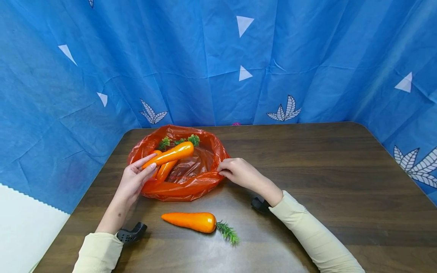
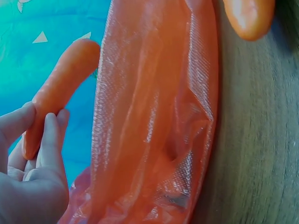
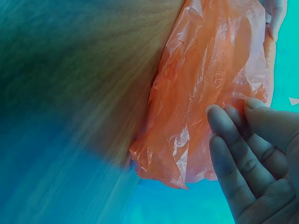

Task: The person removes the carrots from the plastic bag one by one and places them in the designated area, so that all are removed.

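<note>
In the head view my left hand (image 1: 134,178) pinches an orange carrot (image 1: 177,151) by its narrow end, above the opening of a red plastic bag (image 1: 186,191). The left wrist view shows the same carrot (image 2: 65,79) between the thumb and fingers of my left hand (image 2: 37,186). More carrots (image 1: 166,170) with green tops lie inside the bag, partly hidden by the held one. My right hand (image 1: 244,174) pinches the bag's right rim; the right wrist view shows thumb and fingertips of this hand (image 3: 257,154) on the film of the bag (image 3: 201,102).
Another carrot (image 1: 191,221) with a green leafy top (image 1: 228,232) lies on the dark wooden table (image 1: 307,163) in front of the bag. A blue patterned curtain (image 1: 218,49) surrounds the table's back and sides. Black wrist mounts (image 1: 131,233) sit at both cuffs.
</note>
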Demonstrator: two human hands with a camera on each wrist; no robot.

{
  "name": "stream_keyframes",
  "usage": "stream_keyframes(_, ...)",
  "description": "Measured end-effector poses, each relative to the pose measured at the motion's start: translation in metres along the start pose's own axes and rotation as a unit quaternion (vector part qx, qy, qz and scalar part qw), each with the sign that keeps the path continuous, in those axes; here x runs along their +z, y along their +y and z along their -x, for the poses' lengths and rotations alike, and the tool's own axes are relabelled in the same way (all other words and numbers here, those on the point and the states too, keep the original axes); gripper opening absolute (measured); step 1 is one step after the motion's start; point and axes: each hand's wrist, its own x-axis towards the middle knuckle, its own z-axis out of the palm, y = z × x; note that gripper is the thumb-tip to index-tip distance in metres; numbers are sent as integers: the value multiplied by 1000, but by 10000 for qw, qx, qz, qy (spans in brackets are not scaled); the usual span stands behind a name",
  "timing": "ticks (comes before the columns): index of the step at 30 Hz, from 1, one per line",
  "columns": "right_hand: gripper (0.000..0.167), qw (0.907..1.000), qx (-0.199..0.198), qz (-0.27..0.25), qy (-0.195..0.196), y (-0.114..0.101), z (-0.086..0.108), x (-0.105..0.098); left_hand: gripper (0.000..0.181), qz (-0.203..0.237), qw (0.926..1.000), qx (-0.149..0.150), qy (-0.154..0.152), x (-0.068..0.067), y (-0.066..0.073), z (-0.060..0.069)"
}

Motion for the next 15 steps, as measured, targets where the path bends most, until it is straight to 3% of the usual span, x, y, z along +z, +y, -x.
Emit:
stream_keyframes(6,7,10000,47,-25,-14,-1,0,-1,39,116,9996,73,-240,0,4,7)
stream_keyframes(15,8,9999,109,-28,-27,-1,0,-3,35,-59,9961,324,-813,-9,3,21)
